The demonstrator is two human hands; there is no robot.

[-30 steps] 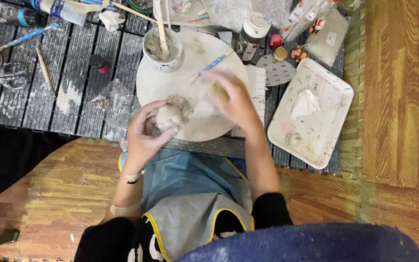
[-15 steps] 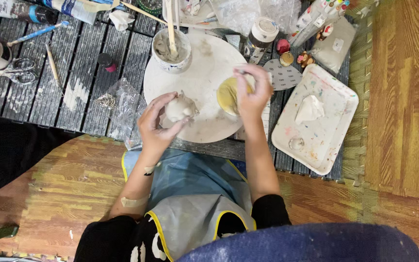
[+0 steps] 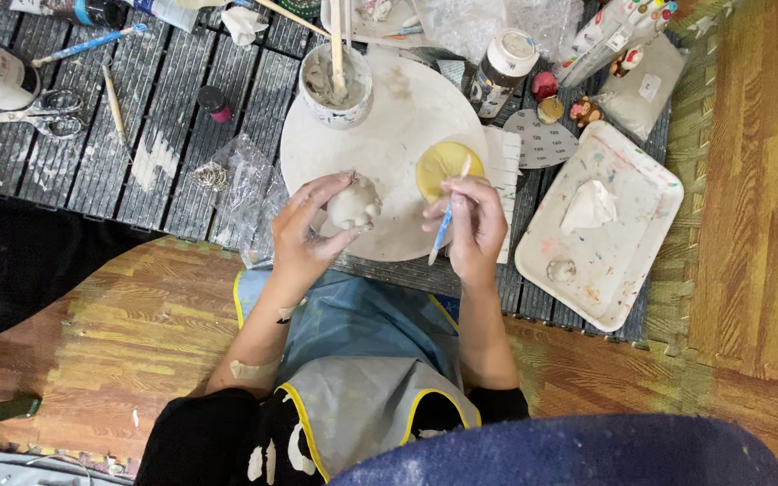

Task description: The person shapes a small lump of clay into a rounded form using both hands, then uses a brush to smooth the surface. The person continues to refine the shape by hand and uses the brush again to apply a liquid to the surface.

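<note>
Left hand (image 3: 312, 236) fingers curl closed around a small pale clay figure (image 3: 353, 203), held over the round white board (image 3: 380, 135). Right hand (image 3: 472, 225) fingers pinch a thin blue brush (image 3: 444, 225), its length slanting toward the yellow sponge (image 3: 443, 167), figure just leftward.

The right hand (image 3: 472, 229) has drawn back from over the yellow disc (image 3: 444, 169) toward the body, so the disc, which that hand partly covered half a second ago and hid a second ago, now lies open just beyond its fingers. The blue-handled brush (image 3: 444, 225) now shows clearly in that hand, its tip resting at the disc's near edge. The left hand (image 3: 310, 232) has turned the pale clay lump (image 3: 353, 203) a little, and more of the lump shows between its fingers than before.
</note>
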